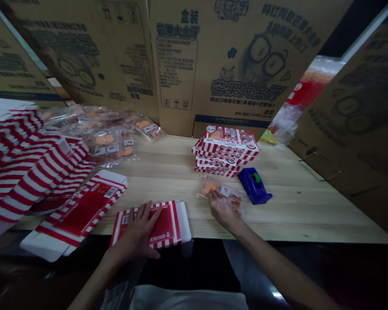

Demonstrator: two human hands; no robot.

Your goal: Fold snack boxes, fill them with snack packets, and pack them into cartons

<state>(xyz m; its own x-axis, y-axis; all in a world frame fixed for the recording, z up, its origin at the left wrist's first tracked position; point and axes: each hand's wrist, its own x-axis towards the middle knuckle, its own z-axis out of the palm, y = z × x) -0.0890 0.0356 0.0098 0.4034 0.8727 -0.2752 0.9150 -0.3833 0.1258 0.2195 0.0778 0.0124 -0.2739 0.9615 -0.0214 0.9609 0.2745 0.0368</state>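
Spread across a red-and-white striped box at the table's front edge is my left hand, fingers apart and flat on its face. The box's right end flap sticks out. To the right, my right hand has its fingers pinched on a clear plastic packet that lies on the table. Orange round pieces and a white label show inside the packet. Just behind it stands a stack of striped boxes, with a blue tape dispenser beside the stack.
Flat striped cartons pile up at the left, and a single unfolded carton lies in front of them. Several clear packets are heaped behind. Large cardboard boxes wall off the back, and another cardboard box stands at the right.
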